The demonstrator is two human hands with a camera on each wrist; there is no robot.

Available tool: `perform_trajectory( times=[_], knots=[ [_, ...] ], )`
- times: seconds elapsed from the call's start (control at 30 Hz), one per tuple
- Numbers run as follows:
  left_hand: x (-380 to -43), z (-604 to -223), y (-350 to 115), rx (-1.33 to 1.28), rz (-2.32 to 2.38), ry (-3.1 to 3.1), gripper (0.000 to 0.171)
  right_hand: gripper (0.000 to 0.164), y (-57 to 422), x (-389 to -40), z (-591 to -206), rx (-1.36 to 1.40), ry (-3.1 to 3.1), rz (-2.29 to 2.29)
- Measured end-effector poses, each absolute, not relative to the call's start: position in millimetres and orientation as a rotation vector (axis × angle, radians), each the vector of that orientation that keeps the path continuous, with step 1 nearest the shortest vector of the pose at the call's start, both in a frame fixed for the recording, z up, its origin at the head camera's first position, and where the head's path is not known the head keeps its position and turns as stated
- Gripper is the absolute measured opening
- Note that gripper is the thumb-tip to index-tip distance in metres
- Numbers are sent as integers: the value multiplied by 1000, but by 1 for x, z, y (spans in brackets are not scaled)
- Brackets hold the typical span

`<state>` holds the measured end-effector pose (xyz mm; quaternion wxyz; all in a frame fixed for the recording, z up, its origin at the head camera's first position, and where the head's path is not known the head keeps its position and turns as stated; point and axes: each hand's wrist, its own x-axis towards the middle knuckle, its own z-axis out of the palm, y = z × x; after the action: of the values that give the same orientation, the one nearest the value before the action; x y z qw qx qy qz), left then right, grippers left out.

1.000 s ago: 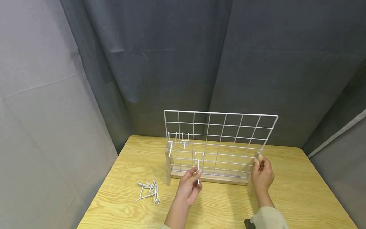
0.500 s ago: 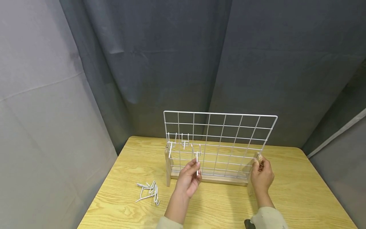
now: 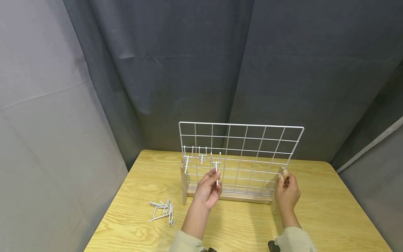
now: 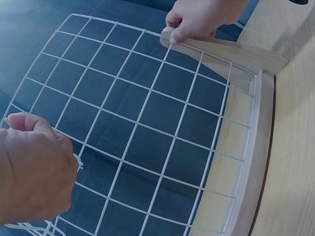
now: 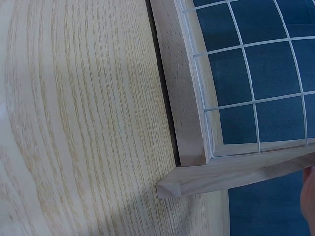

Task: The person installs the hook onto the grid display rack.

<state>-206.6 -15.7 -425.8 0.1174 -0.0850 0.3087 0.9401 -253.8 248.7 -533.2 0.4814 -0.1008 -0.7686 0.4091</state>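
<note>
My left hand [image 3: 207, 191] pinches the stem of a white wire hook [image 3: 216, 167] in front of the white wire grid panel [image 3: 242, 124]. The hook's two prongs point up and overlap the grid's wires left of the middle. In the left wrist view, the back of that hand [image 4: 37, 169] covers most of the hook. My right hand [image 3: 288, 193] grips the top of the right wooden side post [image 3: 284, 173]. Two more white hooks hang on the panel's left part: a long hook [image 3: 187, 163] by the edge and a smaller hook [image 3: 202, 159] beside it.
Several loose white hooks [image 3: 171, 212] lie in a tangle on the wood-grain table [image 3: 135, 227], left of the stand. A wooden base bar [image 3: 245, 198] joins the side posts. Dark grey curtains [image 3: 176, 87] hang behind the table.
My left hand has raised the hook along the panel, from the lower wires to just below the row where the other hooks hang. The right hand keeps its grip on the post.
</note>
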Motion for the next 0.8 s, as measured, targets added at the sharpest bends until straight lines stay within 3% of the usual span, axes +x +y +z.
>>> perform_trajectory(
  times=[0.8],
  knots=[
    [-220, -405, -1, -314, 2783, 866, 16, 20, 249, -255, -535, -217, -1852, 982]
  ],
)
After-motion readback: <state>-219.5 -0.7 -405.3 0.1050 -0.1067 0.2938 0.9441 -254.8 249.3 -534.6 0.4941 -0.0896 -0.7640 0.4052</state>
